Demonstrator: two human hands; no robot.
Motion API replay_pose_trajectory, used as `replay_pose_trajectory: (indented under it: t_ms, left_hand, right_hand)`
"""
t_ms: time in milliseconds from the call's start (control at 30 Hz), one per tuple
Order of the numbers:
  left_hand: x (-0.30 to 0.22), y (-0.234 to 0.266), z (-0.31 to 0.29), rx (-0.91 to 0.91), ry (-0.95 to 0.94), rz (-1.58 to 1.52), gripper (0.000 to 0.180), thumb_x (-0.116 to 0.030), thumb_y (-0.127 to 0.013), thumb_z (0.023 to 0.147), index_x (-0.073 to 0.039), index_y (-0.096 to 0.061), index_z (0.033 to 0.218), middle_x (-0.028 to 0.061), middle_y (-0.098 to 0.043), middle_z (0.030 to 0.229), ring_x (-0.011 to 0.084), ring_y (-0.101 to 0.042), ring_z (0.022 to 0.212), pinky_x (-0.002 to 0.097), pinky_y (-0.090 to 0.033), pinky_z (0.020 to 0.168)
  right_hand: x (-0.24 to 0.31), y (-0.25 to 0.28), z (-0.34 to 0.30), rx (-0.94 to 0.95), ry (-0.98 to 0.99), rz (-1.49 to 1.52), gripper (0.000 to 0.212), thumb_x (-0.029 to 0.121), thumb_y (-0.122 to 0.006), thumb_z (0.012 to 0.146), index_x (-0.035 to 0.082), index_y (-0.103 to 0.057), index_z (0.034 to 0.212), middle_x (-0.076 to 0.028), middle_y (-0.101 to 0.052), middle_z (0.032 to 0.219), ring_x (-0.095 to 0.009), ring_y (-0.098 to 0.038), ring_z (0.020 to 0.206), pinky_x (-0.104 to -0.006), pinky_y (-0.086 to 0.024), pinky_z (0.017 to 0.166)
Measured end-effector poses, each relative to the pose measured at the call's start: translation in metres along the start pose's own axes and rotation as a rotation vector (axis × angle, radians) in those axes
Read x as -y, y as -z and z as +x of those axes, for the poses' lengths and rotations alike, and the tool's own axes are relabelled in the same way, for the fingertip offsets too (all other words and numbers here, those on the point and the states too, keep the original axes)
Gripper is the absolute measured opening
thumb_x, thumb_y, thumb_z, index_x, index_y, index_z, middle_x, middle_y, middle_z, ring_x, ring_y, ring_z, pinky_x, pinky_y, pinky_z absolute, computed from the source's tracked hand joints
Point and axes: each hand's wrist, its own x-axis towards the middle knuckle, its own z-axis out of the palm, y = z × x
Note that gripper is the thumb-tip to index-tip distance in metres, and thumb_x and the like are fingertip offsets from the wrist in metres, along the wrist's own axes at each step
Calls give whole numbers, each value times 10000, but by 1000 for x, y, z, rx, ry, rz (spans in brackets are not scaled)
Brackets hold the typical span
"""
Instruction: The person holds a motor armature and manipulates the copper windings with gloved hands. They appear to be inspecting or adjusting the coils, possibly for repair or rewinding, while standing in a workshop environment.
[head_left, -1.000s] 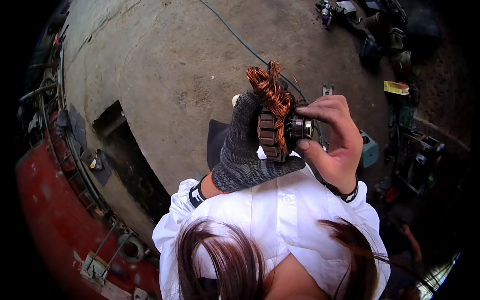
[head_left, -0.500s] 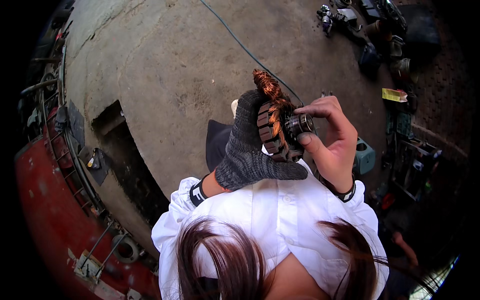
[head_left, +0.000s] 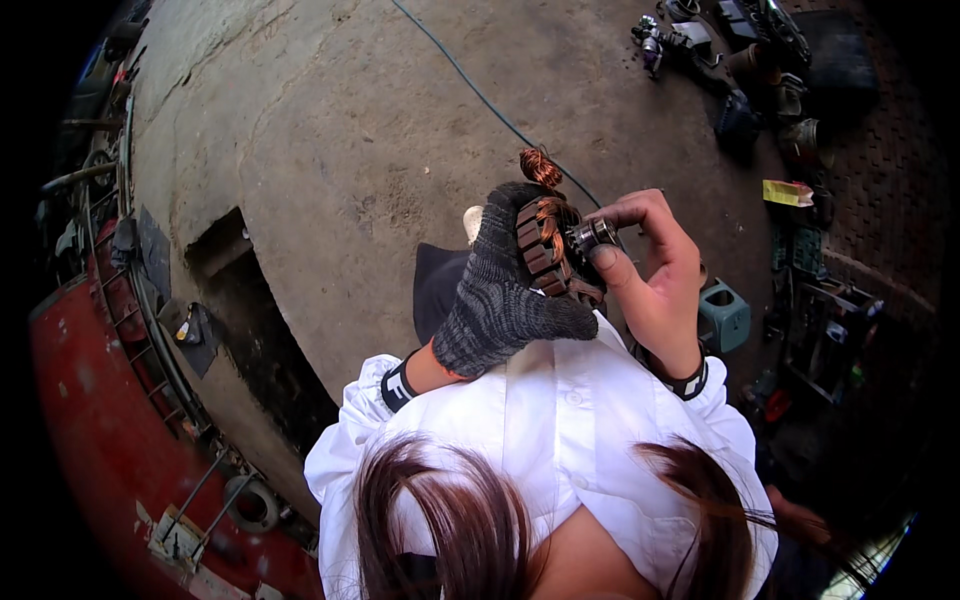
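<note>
In front of my chest I hold a motor armature [head_left: 543,262] with dark metal teeth and copper windings. My left hand [head_left: 490,285], in a dark grey knit glove, is closed round its far and left side, thumb stretched along the near side. My right hand [head_left: 655,265] is bare. Its thumb and forefinger pinch a round, shiny metal bearing [head_left: 594,235] at the right end of the armature's shaft. A loose bundle of copper wire [head_left: 540,168] sticks out beyond the glove on the far side.
A thin hose [head_left: 470,85] runs across the concrete floor. To the left are a narrow pit [head_left: 265,320] and a red metal body [head_left: 110,420]. A green stool [head_left: 724,315] stands close on the right; metal parts [head_left: 785,100] lie farther off. Another person's arm [head_left: 800,515] shows at lower right.
The armature has turned in my hands, and its copper bundle now looks shorter. My right fingers have shifted slightly up and left with the bearing. At lower right the other person's arm has moved.
</note>
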Motion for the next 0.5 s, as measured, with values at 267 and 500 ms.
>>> replay_pose_trajectory:
  t_ms: [267, 500]
  left_hand:
    - [-5, 0, 3, 1, -159, -48, 1193, -280, -994, 479, 3, -271, 1386, 122, -508, 1280, 206, -507, 1182, 355, -422, 1028]
    - [-20, -6, 4, -8, -73, -403, 1268, -279, -986, 513, -2, -196, 1465, 131, -475, 1363, 235, -480, 1258, 400, -384, 1082]
  right_hand:
    - [-1, 1, 2, -23, 66, 7, 343, 270, -794, 759, 22, -677, 965, -76, -640, 905, -221, -561, 903, -315, -433, 830]
    - [5, 7, 0, -55, 85, 0, 346, 259, -794, 755, 30, -692, 993, -73, -648, 919, -228, -553, 914, -324, -431, 839]
